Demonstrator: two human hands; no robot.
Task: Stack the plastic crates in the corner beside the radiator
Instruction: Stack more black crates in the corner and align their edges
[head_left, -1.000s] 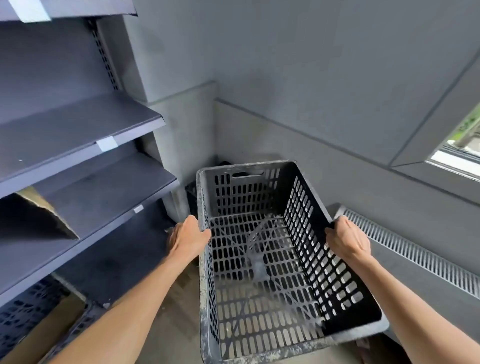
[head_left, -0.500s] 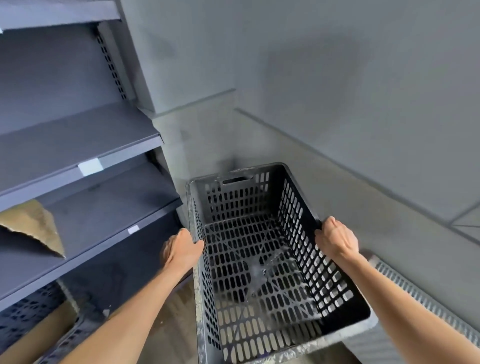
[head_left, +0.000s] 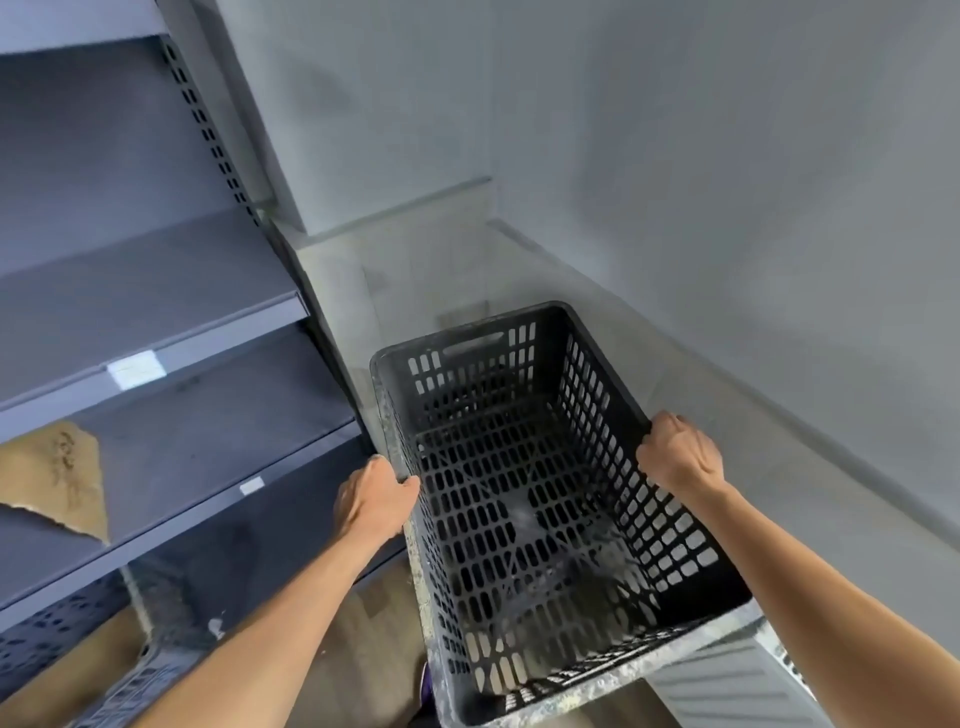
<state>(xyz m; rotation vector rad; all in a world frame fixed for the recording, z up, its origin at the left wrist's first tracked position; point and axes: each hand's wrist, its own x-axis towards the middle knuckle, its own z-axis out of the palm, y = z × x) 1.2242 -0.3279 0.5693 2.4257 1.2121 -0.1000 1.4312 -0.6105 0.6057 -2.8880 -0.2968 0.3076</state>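
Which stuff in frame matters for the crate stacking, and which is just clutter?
Job:
- black crate, gripped at its long rims by the left hand and right hand
- radiator, lower right
- wall corner ahead

Lying about:
- shelving unit
- torn cardboard on a shelf
- white shelf label

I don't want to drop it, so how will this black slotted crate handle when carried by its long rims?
Probably light for its size: the crate is empty and mostly slots. Likely stiff: its rim looks straight between the gripping left hand and right hand. The speckled, dusty rim may be slightly slippery.
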